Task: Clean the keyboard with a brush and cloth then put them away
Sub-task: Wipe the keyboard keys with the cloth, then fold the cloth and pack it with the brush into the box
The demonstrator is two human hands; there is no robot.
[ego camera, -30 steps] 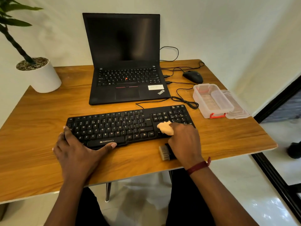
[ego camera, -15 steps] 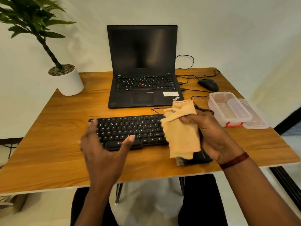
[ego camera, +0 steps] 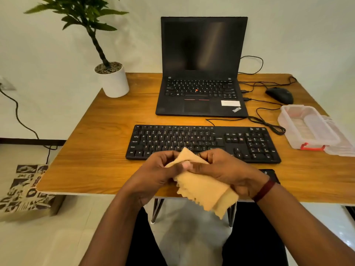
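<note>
A black keyboard lies across the middle of the wooden table. Just in front of its near edge both hands hold a tan cloth in the air. My left hand pinches the cloth's upper left part. My right hand grips it from the right, and the cloth's lower end hangs down past the table edge. The black brush lies on the table behind my right wrist, mostly hidden.
An open black laptop stands behind the keyboard. A clear plastic box with a red latch sits at the right, its lid beside it. A mouse and cables lie back right. A white plant pot stands back left. A printed bag sits on the floor.
My right hand lifted the cloth off the keyboard's right side and brought it toward the middle. My left hand left the keyboard and took hold of the cloth too.
</note>
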